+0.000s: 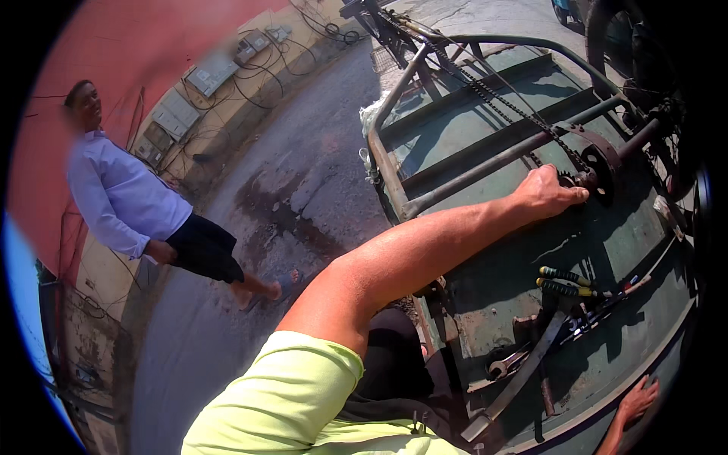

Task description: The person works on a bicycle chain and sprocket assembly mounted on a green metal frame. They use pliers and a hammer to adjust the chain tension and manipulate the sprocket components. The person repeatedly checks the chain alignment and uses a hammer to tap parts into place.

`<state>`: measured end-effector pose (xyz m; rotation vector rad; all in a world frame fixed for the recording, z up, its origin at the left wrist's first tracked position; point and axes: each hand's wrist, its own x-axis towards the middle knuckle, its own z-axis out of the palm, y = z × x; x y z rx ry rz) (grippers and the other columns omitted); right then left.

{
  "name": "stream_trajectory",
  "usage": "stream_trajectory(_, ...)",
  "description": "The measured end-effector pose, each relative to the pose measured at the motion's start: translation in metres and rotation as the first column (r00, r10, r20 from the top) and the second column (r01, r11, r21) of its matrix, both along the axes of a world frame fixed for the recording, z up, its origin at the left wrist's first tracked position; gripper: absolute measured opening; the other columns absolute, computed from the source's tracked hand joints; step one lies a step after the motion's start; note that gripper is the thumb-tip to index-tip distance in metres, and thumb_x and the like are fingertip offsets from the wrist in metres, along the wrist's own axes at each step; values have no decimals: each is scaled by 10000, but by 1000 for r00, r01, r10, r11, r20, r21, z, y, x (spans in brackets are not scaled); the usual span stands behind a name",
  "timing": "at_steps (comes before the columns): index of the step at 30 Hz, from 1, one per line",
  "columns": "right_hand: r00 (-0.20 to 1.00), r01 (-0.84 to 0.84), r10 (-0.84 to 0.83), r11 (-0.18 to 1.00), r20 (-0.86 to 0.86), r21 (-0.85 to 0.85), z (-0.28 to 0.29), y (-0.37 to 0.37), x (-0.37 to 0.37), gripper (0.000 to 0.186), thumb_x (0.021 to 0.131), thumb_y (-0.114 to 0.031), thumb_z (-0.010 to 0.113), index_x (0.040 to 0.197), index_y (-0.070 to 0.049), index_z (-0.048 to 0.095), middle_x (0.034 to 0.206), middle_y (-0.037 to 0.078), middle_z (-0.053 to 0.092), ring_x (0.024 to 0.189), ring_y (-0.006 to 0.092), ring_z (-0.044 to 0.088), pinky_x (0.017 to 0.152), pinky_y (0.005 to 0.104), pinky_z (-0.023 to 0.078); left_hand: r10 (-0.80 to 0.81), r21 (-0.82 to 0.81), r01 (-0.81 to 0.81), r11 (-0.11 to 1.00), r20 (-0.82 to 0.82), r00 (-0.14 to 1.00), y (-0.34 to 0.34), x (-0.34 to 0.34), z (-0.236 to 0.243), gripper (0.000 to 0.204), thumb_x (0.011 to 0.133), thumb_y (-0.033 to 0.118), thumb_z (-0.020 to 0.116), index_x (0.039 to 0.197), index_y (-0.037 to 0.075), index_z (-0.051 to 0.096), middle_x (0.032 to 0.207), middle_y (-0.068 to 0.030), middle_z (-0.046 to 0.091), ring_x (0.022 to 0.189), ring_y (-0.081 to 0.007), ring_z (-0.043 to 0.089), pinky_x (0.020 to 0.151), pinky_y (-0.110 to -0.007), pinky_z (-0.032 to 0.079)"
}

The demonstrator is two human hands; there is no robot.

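My left hand (549,192) reaches far out over a green metal cart and is closed on a drive chain (489,95), right beside a sprocket (601,168) on the axle. The undersides of its fingers are hidden. From there the chain runs up and away along the tubular frame (485,176). At the lower right, my right hand (638,400) lies with fingers apart by the cart's near edge, holding nothing. Between the hands, on the green panel (497,303), lie pliers with yellow and black handles (565,282), a wrench (506,365), a hammer (544,379) and a long flat metal bar (523,379).
A person in a pale lilac shirt (125,193) and dark shorts stands on the pavement (303,205) at the left. Behind are a red and cream wall with meter boxes (212,72) and loose cables. A wheel (610,38) rises at the cart's far right.
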<state>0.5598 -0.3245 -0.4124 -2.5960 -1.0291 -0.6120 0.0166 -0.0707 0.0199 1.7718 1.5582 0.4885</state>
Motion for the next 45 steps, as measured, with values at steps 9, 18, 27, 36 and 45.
stream_trajectory(9, 983, 70, -75, 997, -166, -35, 100, 2, -78, 452, 998, -400, 591, 1387, -175, 537, 1438, 42, 516, 1295, 310, 513, 1018, 512, 440, -107, -81, 123, 989, 172, 979, 27, -11, -30, 656, 843, 469, 832, 1205, -30, 606, 1045, -123, 692, 951, -196, 704, 816, -322, 566)
stream_trajectory(18, 984, 58, -56, 998, -171, 6, 99, -2, -83, 432, 1001, -381, 596, 1375, -174, 540, 1433, 31, 505, 1293, 307, 510, 1012, 516, 445, -14, 148, 25, 989, -79, 997, 20, -6, -34, 917, 697, 515, 901, 1346, -32, 552, 1137, -169, 697, 1058, -257, 673, 963, -363, 516)
stream_trajectory(27, 985, 47, -42, 999, -168, 24, 101, 2, -86, 438, 999, -383, 598, 1379, -175, 537, 1437, 36, 506, 1297, 312, 507, 1018, 514, 440, 45, 358, 99, 929, -372, 927, -8, 21, -21, 899, 776, 422, 885, 1402, -77, 476, 1171, -268, 683, 1062, -331, 699, 942, -375, 555)
stream_trajectory(36, 987, 60, -53, 997, -149, 42, 110, 0, -92, 471, 965, -394, 635, 1363, -159, 545, 1423, 42, 509, 1300, 303, 500, 1046, 499, 420, 24, 406, 88, 910, -263, 965, 12, 7, -39, 876, 763, 452, 873, 1370, -64, 508, 1150, -261, 689, 1055, -310, 695, 939, -390, 542)
stream_trajectory(45, 959, 65, -38, 994, -280, 86, 130, 7, -108, 503, 917, -401, 658, 1325, -125, 559, 1417, 92, 497, 1323, 338, 462, 1094, 534, 373, 0, 212, 43, 976, -201, 980, 22, -8, -42, 1026, 792, 525, 829, 1544, 41, 327, 1355, -231, 584, 1240, -298, 586, 1050, -401, 451)
